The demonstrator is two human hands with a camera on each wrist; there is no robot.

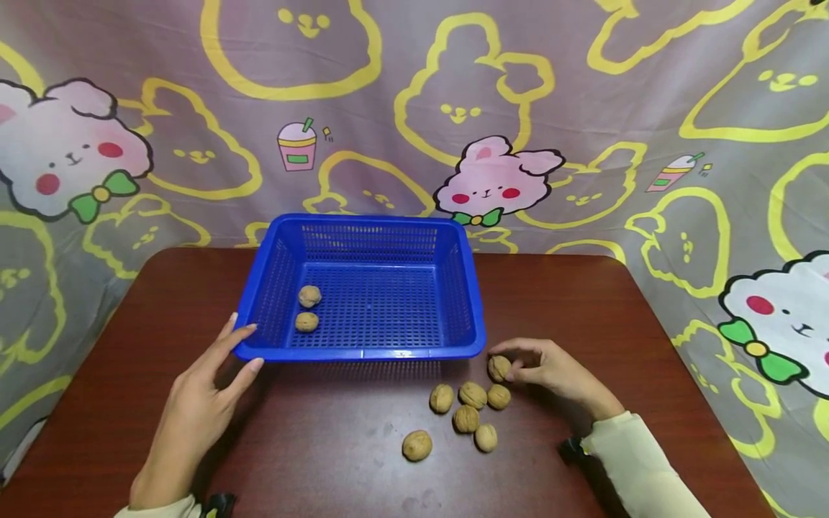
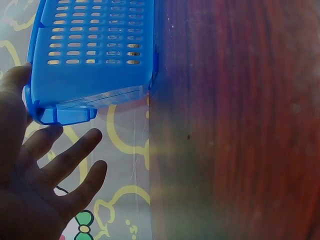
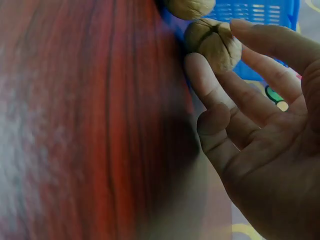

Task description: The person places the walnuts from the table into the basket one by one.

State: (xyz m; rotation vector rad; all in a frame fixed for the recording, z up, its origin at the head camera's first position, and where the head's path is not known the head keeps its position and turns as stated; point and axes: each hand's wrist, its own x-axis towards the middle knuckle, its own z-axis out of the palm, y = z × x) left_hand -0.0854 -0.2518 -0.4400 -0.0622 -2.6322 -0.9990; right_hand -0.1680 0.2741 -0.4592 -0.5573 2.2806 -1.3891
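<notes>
A blue plastic basket (image 1: 369,354) stands on the table, with two walnuts (image 1: 306,321) inside near its left wall. My left hand (image 1: 197,399) grips the near left corner of the basket between thumb and index finger; in the left wrist view its other fingers (image 2: 75,155) are spread beside the corner. Just off the near right corner, my right hand (image 1: 557,370) pinches a walnut (image 1: 499,368) between thumb and fingers. The right wrist view shows that walnut (image 3: 215,45) at the fingertips. Several loose walnuts (image 1: 465,419) lie in front of the basket, left of the right hand.
The brown wooden table (image 1: 311,446) runs back to a patterned cloth (image 1: 388,129) hanging behind the basket. One walnut (image 1: 417,446) lies apart from the others, closer to me. Dark bands (image 1: 573,451) show near both sleeve cuffs.
</notes>
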